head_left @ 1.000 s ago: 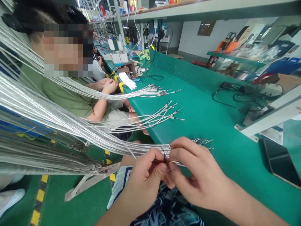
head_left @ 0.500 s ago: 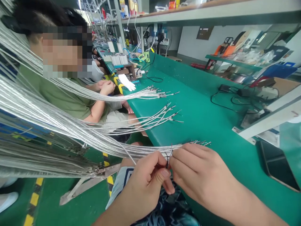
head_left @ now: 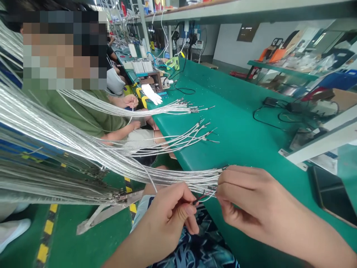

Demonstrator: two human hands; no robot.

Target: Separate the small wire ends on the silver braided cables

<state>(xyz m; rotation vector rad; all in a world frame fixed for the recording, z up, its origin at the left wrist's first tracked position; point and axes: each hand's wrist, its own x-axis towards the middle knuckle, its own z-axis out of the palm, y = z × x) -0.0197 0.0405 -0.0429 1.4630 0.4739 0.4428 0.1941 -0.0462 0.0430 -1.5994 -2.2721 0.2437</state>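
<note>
Left hand fingers are pinching a wire end; right hand fingers are gripping the wire bundle over the desk.

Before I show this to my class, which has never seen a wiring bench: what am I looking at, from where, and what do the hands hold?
There is no machine here, only a person's two bare hands, filmed by a camera on that person's head looking forward and down. The left hand pinches the dark stripped tip of one thin wire between thumb and finger. The right hand closes its fingers on the ends of a silvery wire bundle that fans in from the left. They work at the edge of a long green bench. Further along it lie two more wire bunches with metal tips, a white glove and black cables. A co-worker in a green shirt sits at the left.
</note>
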